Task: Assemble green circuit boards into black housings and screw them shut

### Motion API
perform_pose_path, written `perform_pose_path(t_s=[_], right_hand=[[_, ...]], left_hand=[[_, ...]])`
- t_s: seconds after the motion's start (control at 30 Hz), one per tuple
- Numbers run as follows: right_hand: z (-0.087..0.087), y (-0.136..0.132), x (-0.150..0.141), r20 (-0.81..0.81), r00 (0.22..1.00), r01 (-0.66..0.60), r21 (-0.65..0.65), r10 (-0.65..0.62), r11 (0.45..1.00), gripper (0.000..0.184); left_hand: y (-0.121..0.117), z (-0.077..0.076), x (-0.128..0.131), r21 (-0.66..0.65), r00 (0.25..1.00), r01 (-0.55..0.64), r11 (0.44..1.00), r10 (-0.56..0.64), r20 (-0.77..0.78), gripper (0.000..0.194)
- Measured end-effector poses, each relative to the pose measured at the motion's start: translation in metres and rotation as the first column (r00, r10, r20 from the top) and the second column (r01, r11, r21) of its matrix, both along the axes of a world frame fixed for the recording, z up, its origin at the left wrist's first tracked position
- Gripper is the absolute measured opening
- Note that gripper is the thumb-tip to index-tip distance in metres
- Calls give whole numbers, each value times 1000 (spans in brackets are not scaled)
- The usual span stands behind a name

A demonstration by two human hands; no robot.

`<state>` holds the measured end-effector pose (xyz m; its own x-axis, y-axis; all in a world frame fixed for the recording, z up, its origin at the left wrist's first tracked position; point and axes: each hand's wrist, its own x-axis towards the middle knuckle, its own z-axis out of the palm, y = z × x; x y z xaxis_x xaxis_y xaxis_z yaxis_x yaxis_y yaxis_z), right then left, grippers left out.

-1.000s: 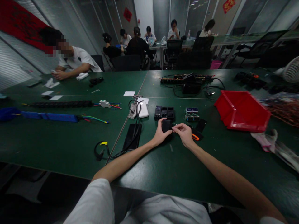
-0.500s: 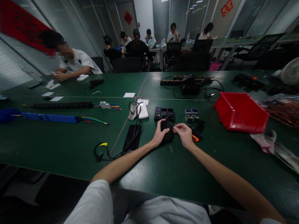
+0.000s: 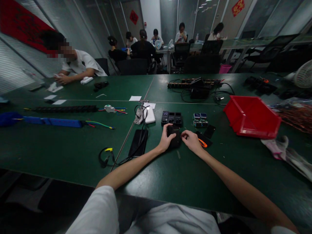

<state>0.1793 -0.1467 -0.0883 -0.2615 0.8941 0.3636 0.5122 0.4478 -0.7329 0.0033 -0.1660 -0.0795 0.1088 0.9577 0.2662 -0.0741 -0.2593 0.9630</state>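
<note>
Inside table edge [image 3: 136, 194], left hand [image 3: 165, 140], held case [image 3: 175, 142]

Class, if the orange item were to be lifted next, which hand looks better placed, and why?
Probably the right hand: it is nearer the orange item, though whether it holds something is unclear. The left hand holds a black object.

Back from the near edge of the green table [image 3: 151, 185], the left hand [image 3: 165, 141] hides part of a black case [image 3: 177, 139] from me, anything in the right hand [image 3: 192, 141] is too small to tell, and by the far edge, rightward, a pale fan [image 3: 303, 76] leaves my view.
</note>
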Motion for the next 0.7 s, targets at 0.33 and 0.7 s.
perform_pose_path(t_s=[0.33, 0.7], right_hand=[[10, -5, -4, -60, 998, 7, 39, -4, 999, 13], [44, -10, -3, -464, 868, -260, -124, 176, 958, 30]], left_hand=[[-2, 4, 1, 0, 999, 41, 999, -41, 18, 55], [-10, 19, 1, 185, 989, 94, 978, -69, -134, 53]])
